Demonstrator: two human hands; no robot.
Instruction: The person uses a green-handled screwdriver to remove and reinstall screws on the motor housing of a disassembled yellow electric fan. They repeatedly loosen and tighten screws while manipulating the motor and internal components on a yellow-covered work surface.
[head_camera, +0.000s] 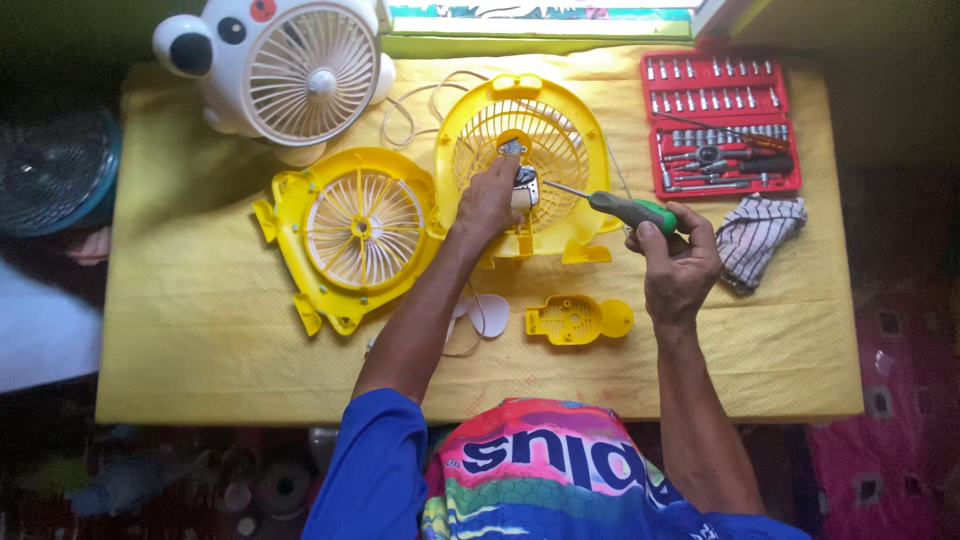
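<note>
While the left hand (487, 200) presses down on a small silver metal motor block (524, 186) at the hub of the round yellow plastic rear fan housing with its grille of thin ribs (520, 160), fingers closed over the part and pinning it in place, the right hand (680, 265) is clamped around the green-and-black handle of a long-shafted screwdriver (625, 209), whose tip reaches leftward to the motor just beside the left fingertips; the fan, judged from how the parts lie, is well into being taken apart or put back together — which of the two cannot be told. Left of the left hand lies the matching yellow plastic front shell with a cream spoked grille (358, 232), already separate from the rear housing and touching it at one edge; nearer the person, just below the left forearm, rest a pale translucent fan blade (487, 313) and a small yellow plastic base cover (577, 319), both off the fan; so shell, blade and cover are detached, and only the motor is being worked on. Beyond the right hand, an open red plastic case of sockets and bits (720, 122) sits near a crumpled checked cloth (757, 238); far beyond the left hand stands a whole white panda-shaped desk fan (290, 70) — untouched; everything rests on a yellow cloth-covered table (200, 340).
</note>
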